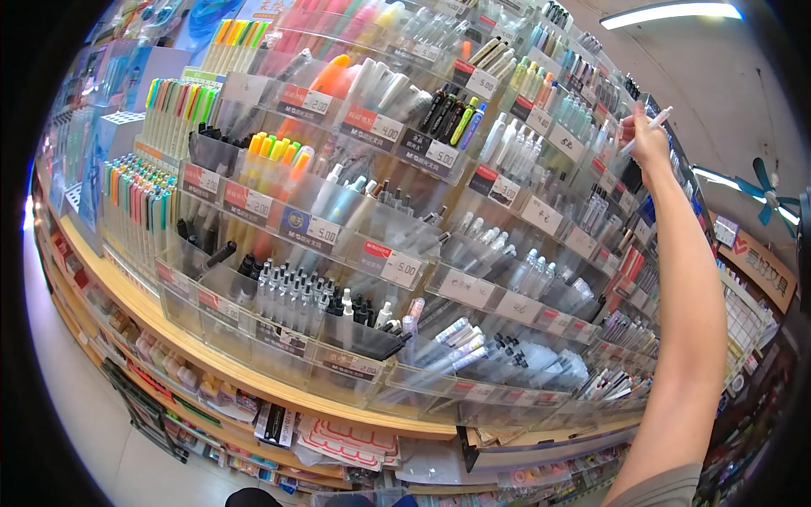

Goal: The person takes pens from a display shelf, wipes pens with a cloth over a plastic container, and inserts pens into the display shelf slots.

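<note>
My right hand (647, 142) is raised at the upper right, its arm stretched up from the lower right. Its fingers are closed around a pale, slim pen (661, 118), which slants up to the right. Just behind and left of the hand are the upper tiers of a clear acrylic pen rack (547, 221), filled with pens and fronted by price labels. My left hand does not show in the view.
Highlighters (274, 150) and capped pens stand in compartments at the left. A wooden shelf edge (253, 384) runs below the rack, with packaged goods (346, 444) underneath. A ceiling fan (770, 196) and a shop sign (764, 269) are at the right.
</note>
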{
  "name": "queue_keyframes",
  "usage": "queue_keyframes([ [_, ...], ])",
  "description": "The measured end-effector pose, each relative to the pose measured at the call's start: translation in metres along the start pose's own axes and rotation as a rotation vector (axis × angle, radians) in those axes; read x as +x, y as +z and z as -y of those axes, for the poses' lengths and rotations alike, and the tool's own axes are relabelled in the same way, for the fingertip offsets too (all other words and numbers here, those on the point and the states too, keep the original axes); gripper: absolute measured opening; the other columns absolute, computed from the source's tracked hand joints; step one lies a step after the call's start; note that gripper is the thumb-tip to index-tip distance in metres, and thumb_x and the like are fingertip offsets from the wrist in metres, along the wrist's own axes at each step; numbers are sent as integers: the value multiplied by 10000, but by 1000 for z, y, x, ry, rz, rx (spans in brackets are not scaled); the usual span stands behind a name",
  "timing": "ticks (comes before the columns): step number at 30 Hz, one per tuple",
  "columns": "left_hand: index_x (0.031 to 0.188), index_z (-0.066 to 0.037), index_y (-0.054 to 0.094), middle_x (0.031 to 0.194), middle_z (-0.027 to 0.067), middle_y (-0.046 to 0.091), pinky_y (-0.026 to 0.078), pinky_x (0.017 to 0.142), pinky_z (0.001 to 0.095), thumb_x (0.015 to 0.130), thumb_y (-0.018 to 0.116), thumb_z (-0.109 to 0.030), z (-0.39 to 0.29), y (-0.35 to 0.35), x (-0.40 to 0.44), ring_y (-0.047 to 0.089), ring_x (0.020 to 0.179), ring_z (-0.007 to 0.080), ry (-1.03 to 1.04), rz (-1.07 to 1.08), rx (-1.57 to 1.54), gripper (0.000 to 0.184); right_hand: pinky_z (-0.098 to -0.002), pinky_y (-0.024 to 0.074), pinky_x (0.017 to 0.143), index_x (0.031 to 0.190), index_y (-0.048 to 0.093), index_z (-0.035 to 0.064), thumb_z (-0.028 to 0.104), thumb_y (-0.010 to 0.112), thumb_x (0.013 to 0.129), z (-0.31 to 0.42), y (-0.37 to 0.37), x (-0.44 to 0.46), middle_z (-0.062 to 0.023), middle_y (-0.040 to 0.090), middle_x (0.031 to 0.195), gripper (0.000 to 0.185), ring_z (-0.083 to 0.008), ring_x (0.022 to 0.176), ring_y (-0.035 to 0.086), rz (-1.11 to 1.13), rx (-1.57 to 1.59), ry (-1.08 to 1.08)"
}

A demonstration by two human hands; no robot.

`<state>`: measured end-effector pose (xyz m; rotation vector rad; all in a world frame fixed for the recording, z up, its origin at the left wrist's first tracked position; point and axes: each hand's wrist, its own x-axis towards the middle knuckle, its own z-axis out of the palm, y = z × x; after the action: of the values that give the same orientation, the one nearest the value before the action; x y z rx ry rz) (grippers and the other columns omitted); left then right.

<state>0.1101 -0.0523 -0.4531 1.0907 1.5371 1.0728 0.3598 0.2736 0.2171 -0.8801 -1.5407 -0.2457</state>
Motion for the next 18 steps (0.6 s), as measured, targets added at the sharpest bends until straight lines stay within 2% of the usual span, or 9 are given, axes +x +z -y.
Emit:
queue_keyframes([
  [4,939,28,501,696,165,555,445,563,359,742,552,-152,-10,-4,-2,554,625,271,2,18,-4,272,-303,443,592,712,601,-1,564,461,827,6,-18,11,-72,594,628,594,-158,589,562,-239,-197,-16],
  [5,943,29,502,697,164,556,446,567,358,742,552,-152,-8,-3,-2,555,628,270,13,17,-2,275,-306,441,592,714,606,5,578,478,810,9,-19,7,-53,574,566,595,-156,560,556,-226,-72,-17],
  [8,950,29,501,707,164,559,447,577,356,742,552,-156,-1,-2,0,557,639,268,26,16,-2,282,-321,441,596,720,615,17,593,491,794,12,-25,5,-64,573,573,593,-155,570,564,-179,-165,-114],
  [11,950,28,500,718,166,561,447,583,356,744,553,-160,1,-1,1,559,649,264,27,11,3,284,-320,435,589,750,628,23,506,550,797,26,-28,-7,-77,581,590,491,-154,567,564,13,-450,-234],
  [14,949,28,499,726,166,561,448,585,355,746,555,-163,0,0,-1,559,655,262,22,23,5,285,-318,432,580,794,636,24,386,597,782,6,-18,-9,-81,595,612,365,-159,570,572,180,-555,-610],
  [15,949,28,498,728,166,561,448,586,355,746,555,-164,0,-1,-1,559,657,262,21,24,4,285,-311,434,581,811,634,12,296,599,767,4,-18,-7,-83,607,632,290,-168,604,592,300,-590,-513],
  [18,948,29,496,725,168,558,448,588,355,747,555,-172,11,2,0,559,659,267,50,-8,-5,290,-313,434,586,813,630,10,278,593,775,8,-13,-7,-89,608,641,274,-166,631,598,182,-451,-288],
])
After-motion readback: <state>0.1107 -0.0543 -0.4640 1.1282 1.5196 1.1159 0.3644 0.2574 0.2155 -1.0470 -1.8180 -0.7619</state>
